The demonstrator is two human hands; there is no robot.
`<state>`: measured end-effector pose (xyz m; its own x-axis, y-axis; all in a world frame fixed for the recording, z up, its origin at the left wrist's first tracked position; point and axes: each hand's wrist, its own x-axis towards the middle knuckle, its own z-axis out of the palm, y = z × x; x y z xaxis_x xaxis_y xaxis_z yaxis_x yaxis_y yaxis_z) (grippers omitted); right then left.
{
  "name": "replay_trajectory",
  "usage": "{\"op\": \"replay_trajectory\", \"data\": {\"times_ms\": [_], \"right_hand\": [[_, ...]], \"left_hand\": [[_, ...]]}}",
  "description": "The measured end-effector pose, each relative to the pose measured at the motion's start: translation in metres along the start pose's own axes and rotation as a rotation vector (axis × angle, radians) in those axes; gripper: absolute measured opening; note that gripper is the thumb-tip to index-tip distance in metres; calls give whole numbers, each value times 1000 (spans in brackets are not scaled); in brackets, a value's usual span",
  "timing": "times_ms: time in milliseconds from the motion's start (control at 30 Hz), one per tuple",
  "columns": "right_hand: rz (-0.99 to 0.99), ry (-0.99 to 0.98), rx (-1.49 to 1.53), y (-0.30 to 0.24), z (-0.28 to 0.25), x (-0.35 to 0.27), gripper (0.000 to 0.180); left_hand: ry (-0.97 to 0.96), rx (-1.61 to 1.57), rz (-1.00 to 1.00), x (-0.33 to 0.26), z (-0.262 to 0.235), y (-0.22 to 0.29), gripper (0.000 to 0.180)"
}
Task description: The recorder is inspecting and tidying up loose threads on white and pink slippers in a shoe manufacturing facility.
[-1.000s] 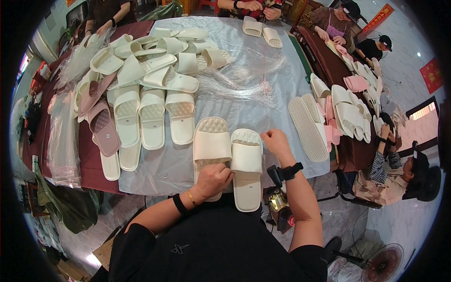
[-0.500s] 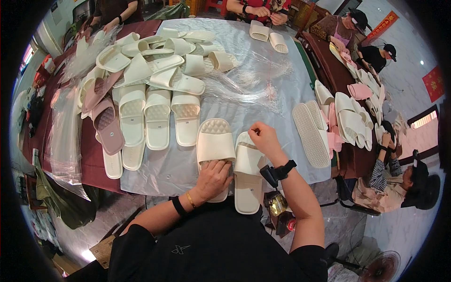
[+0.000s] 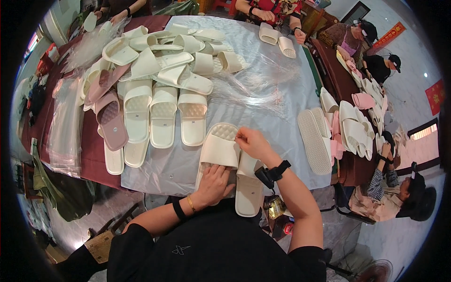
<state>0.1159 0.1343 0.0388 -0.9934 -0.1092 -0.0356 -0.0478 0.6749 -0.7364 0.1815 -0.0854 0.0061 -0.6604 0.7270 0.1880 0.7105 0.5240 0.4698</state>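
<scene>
A cream slide slipper (image 3: 218, 151) with a quilted footbed lies in front of me, slightly tilted. My left hand (image 3: 214, 182) holds it from the heel end, its fingertips at the rear edge of the strap and its thumb on the right side. My right hand (image 3: 253, 142) is closed in a pinch at the upper right edge of that slipper's strap; whatever is between the fingertips is too small to make out. Below my right wrist, a second cream slipper (image 3: 249, 190) sticks out over the table edge, its toe hidden by my hand and the first slipper.
A heap of cream slippers (image 3: 163, 113) and mauve ones (image 3: 112, 121) covers the left. Clear plastic bags (image 3: 66, 127) lie beyond it; thin clear strands (image 3: 256, 89) are spread mid-table. Cream and pink slippers (image 3: 352, 127) pile up right. Several people (image 3: 383, 192) work around the table.
My right hand has moved left and down, from the second slipper's toe to the first slipper's strap. The first slipper has shifted and tilted clockwise, with my left hand still on it.
</scene>
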Motion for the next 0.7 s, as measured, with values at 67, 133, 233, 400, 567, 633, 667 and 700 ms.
{"op": "replay_trajectory", "data": {"times_ms": [67, 133, 233, 400, 567, 633, 667, 700], "right_hand": [[77, -21, 66, 1, -2, -4, 13], [230, -39, 224, 1, -2, -5, 13], [156, 117, 87, 2, -4, -2, 14], [27, 74, -96, 5, -2, 5, 15], [76, 34, -26, 19, 7, 7, 17], [69, -9, 31, 24, 10, 8, 17], [64, -3, 75, 25, 10, 6, 18], [34, -21, -21, 25, 8, 5, 19]], "left_hand": [[-14, 14, 9, -6, -1, 2, 57], [-9, 18, 22, -8, -2, 1, 57], [19, 13, 39, -9, -2, 2, 58], [12, 16, 45, -7, -3, 1, 64], [19, -11, 52, -10, 5, 0, 61], [76, -60, 64, -10, 11, 0, 58], [171, -97, 71, -11, 14, 0, 56], [98, -147, 72, -10, 17, -1, 56]]}}
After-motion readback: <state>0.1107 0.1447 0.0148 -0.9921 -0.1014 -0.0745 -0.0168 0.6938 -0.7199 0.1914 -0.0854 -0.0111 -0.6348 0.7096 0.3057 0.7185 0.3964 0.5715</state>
